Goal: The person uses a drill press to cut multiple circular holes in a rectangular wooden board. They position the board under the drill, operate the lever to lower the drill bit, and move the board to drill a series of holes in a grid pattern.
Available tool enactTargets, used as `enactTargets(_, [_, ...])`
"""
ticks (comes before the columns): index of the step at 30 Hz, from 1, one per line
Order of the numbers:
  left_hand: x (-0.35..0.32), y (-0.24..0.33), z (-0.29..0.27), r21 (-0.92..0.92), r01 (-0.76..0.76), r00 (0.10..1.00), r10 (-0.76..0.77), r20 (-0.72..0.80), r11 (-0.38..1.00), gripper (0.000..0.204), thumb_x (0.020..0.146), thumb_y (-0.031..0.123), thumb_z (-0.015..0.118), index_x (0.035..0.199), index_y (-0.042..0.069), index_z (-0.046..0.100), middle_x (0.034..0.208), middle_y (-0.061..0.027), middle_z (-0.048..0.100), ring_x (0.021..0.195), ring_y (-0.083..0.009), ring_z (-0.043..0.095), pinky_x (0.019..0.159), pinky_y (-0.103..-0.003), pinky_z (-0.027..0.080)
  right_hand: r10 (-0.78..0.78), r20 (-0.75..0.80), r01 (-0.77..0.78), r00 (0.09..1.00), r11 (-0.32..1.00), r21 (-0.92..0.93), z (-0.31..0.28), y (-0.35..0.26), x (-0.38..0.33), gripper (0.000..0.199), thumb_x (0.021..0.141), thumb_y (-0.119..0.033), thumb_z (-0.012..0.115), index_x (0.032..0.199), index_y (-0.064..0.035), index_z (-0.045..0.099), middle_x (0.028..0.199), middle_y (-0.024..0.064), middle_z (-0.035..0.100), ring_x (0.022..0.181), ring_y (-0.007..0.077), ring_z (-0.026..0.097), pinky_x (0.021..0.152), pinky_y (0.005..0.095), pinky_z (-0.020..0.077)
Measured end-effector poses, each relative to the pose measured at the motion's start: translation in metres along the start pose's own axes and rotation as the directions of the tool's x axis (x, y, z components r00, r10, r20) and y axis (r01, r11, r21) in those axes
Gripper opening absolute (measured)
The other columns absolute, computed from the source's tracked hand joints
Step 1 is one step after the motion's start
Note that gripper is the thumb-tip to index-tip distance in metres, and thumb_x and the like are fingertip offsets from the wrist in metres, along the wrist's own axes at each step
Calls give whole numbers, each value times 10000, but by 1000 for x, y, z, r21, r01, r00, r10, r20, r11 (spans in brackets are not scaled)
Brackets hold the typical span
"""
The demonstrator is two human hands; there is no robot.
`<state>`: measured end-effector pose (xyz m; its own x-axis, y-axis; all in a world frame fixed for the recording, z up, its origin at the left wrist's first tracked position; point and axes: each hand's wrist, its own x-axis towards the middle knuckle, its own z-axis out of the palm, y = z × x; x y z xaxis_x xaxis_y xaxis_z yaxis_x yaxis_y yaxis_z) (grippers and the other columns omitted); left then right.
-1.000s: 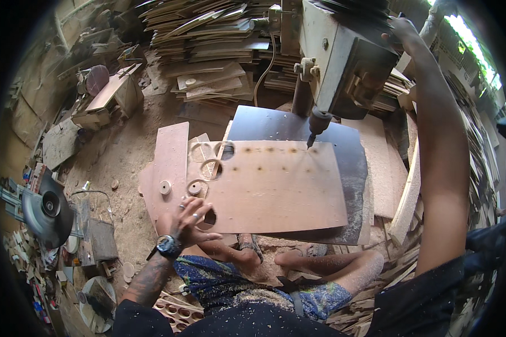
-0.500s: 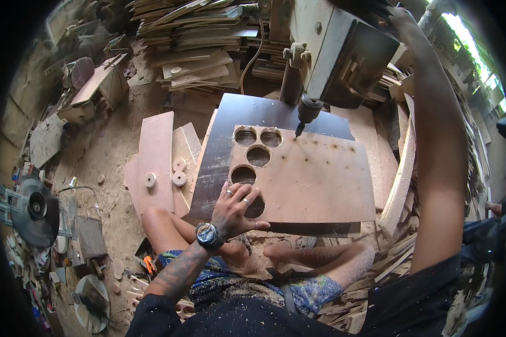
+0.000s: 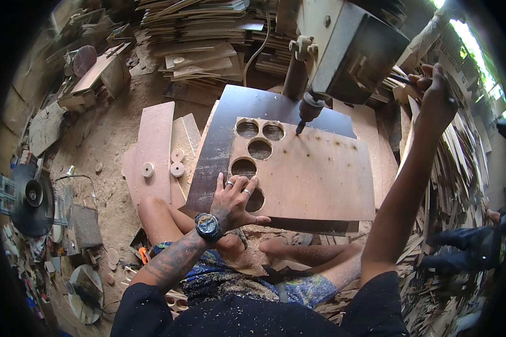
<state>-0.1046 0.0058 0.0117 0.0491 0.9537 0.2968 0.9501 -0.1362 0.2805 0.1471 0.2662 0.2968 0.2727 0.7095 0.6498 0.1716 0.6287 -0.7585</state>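
Observation:
My left hand lies spread on the left near corner of a plywood board, its fingertips by the cut holes and its thumb along the near edge. Several round holes run through the board's left part, and small dark marks dot its far side. Under the board is a dark table. A drill press stands over it, and the tip of its bit is at the board's far part. Raised at the right, my right hand closes around the end of a dark lever.
Small wooden discs sit on loose planks left of the table. Stacked boards stand behind. A fan is at the far left, with offcut strips piled at the right. Another person's dark-clothed legs show at the right edge.
My right hand has come down and outward from beside the press head, with the forearm now lower. The left hand keeps its place on the board. The view has shifted slightly.

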Motion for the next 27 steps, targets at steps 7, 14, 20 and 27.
enactTargets(7, [3, -2, -2, -73, -52, 996, 47, -71, 996, 1070, 610, 730, 840, 1367, 13, 601, 1196, -121, 573, 1166, -308, 572, 1163, -527, 382, -28, -79, 27, 996, 1000, -11, -15, 5, -59, 354, 1081, -237, 534, 991, 54, 713, 789, 100, 695, 799, 237, 760, 789, 315, 614])
enactTargets(14, [3, -1, -2, -73, -45, 996, 39, -78, 996, 1066, 603, 717, 852, 1357, 5, 611, 1183, -124, 580, 1161, -317, 574, 1152, -514, 402, -9, -104, 19, 995, 996, 91, -17, 16, -82, 365, 1102, -233, 489, 1013, 65, 679, 854, 134, 701, 922, 275, 762, 830, 329, 620])
enactTargets(20, [3, -1, -2, -74, -42, 996, 36, -77, 996, 1089, 595, 733, 852, 1366, 4, 607, 1189, -129, 581, 1167, -317, 575, 1160, -524, 400, 1, -141, 13, 990, 995, 103, -15, 20, -96, 397, 1113, -250, 446, 1032, 75, 661, 898, 156, 699, 970, 290, 751, 909, 368, 624])
enactTargets(27, [2, -2, -1, -68, -46, 996, 40, -85, 997, 1096, 599, 760, 836, 1365, 11, 607, 1205, -131, 581, 1182, -318, 574, 1165, -535, 395, -7, -174, 27, 985, 993, 117, -14, 28, -106, 430, 1125, -265, 408, 1027, 75, 652, 886, 156, 695, 973, 290, 749, 939, 379, 627])
